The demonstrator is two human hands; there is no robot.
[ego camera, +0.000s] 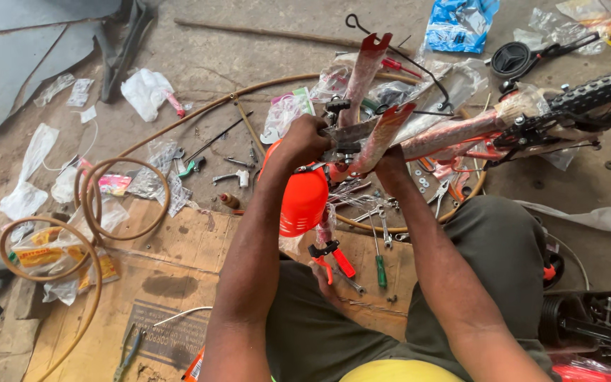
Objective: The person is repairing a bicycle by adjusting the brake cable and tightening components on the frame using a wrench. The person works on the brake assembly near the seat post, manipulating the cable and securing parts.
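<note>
An upturned red bicycle frame (454, 134), still wrapped in clear plastic, lies across my lap with its fork legs (365, 64) pointing away from me. My left hand (304, 141) is closed around a metal part at the fork crown. My right hand (390, 161) grips the underside of the nearer fork leg. A knobby black tyre (599, 90) sticks out at the right. An orange plastic piece (304, 198) sits just below my left hand.
Flattened cardboard (171, 269) covers the floor under me, with red-handled pliers (334, 258), a green screwdriver (381, 270), wrenches and washers scattered about. Coiled tan hose (86, 212), plastic bags and black pedals (592, 322) lie around on the concrete.
</note>
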